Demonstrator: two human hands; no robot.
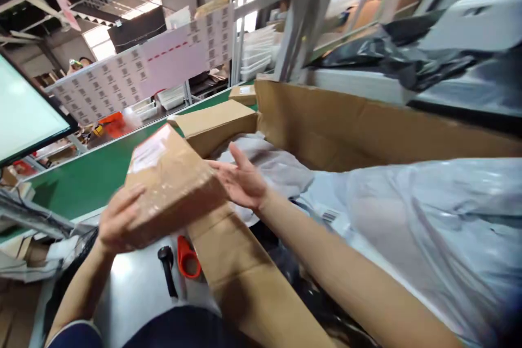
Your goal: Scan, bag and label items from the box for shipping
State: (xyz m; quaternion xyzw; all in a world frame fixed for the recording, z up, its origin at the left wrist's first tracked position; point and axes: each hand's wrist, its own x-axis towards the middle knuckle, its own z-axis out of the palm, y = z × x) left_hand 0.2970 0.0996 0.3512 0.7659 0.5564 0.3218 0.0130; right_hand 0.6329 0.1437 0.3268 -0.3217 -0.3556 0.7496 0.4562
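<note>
A taped brown cardboard parcel [169, 185] with a white label on its top is held up between my hands, tilted. My left hand [116, 220] grips its near lower corner, fingers curled over the edge. My right hand [240, 179] lies against the parcel's right side, palm up and fingers stretched out. Below and to the right stands a large open cardboard bin [359, 130] full of grey plastic mailer bags [428, 217]. My right forearm reaches across the bin's flap.
A green conveyor belt [89, 179] runs behind the parcel, with another brown box [216, 122] and a smaller one [243, 93] on it. A black handheld scanner [167, 269] and a red tape dispenser [187, 258] lie on the white table. A monitor [24, 111] stands at left.
</note>
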